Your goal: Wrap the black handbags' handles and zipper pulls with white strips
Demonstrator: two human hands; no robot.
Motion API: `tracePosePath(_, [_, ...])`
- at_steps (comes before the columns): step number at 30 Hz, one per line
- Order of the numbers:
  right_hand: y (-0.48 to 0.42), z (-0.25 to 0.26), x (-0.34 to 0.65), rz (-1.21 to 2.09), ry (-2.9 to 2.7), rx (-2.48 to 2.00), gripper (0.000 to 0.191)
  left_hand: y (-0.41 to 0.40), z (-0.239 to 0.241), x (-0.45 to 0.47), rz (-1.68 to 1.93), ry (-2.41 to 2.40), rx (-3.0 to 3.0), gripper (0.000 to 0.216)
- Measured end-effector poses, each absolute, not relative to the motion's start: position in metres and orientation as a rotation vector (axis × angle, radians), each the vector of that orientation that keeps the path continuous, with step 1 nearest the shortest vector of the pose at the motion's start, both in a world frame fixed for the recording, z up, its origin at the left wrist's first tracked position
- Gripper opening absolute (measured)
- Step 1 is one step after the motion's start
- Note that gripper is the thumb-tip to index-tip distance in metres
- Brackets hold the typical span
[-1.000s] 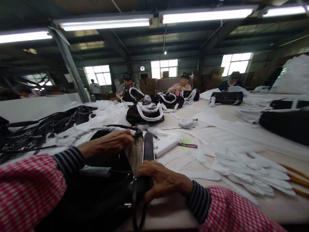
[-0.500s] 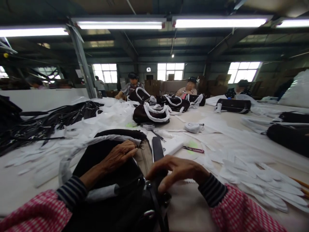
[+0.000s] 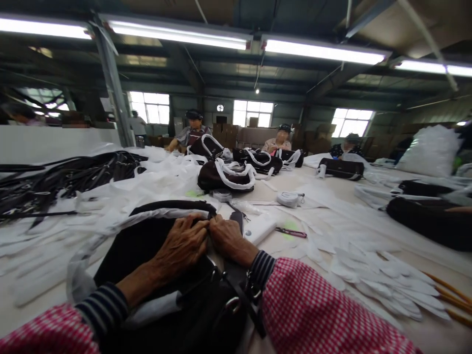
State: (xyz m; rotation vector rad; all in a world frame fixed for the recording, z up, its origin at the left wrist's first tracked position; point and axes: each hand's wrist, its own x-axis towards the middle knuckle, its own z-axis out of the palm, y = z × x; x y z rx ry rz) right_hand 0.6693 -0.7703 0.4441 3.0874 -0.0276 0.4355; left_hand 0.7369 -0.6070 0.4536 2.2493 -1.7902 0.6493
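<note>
A black handbag (image 3: 138, 255) lies in front of me, its long handle (image 3: 121, 223) wrapped in white paper. My left hand (image 3: 182, 246) rests across the bag with bent fingers gripping the edge of its opening. Against those fingertips, my right hand (image 3: 230, 238) is closed in a pinch at the far end of the zipped opening. The fingers hide exactly what is pinched there. A black strap (image 3: 243, 300) with silver metal rings hangs at the bag's near right end.
Beyond the bag are a white box (image 3: 260, 227), a pink-handled cutter (image 3: 291, 232) and a coiled wrapped strap (image 3: 289, 198). Black straps (image 3: 99, 177) are heaped at left, white paper pieces (image 3: 376, 275) at right. More wrapped handbags (image 3: 226, 177) stand farther back, near seated co-workers (image 3: 193, 130).
My right hand has moved forward and left, from the bag's near right end to the far end of the opening, and closed there. My left hand stays at the opening's edge. The view has turned slightly.
</note>
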Motion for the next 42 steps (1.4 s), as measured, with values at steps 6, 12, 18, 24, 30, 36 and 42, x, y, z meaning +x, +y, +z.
tracePosePath(6, [-0.773, 0.442, 0.666, 0.512, 0.125, 3.008, 0.024, -0.608, 0.465, 0.758, 0.336, -1.724, 2.232, 0.029])
tracePosePath(12, [-0.781, 0.440, 0.672, 0.504, 0.183, 3.116, 0.021, -0.605, 0.459, 0.766, 0.208, -1.432, 2.223, 0.033])
tracePosePath(18, [-0.794, 0.472, 0.645, 0.283, 0.468, 3.186, 0.018, -0.603, 0.459, 0.760, 0.183, -1.475, 2.173, 0.031])
tracePosePath(24, [-0.804, 0.473, 0.619, 0.405, 0.534, 3.336, 0.020, -0.604, 0.458, 0.747, 0.195, -1.656, 2.253, 0.039])
tracePosePath(30, [-0.794, 0.464, 0.619, 0.502, 0.511, 3.349, 0.017, -0.602, 0.457, 0.743, 0.218, -1.796, 2.210, 0.030])
tracePosePath(36, [-0.814, 0.487, 0.599, 0.700, 0.443, 3.389, 0.006, -0.604, 0.448, 0.749, 0.433, -1.853, 2.218, 0.033])
tracePosePath(42, [-0.893, 0.502, 0.527, 0.311, -0.394, 3.237, 0.012, -0.607, 0.441, 0.751, 0.544, -1.829, 2.160, 0.030])
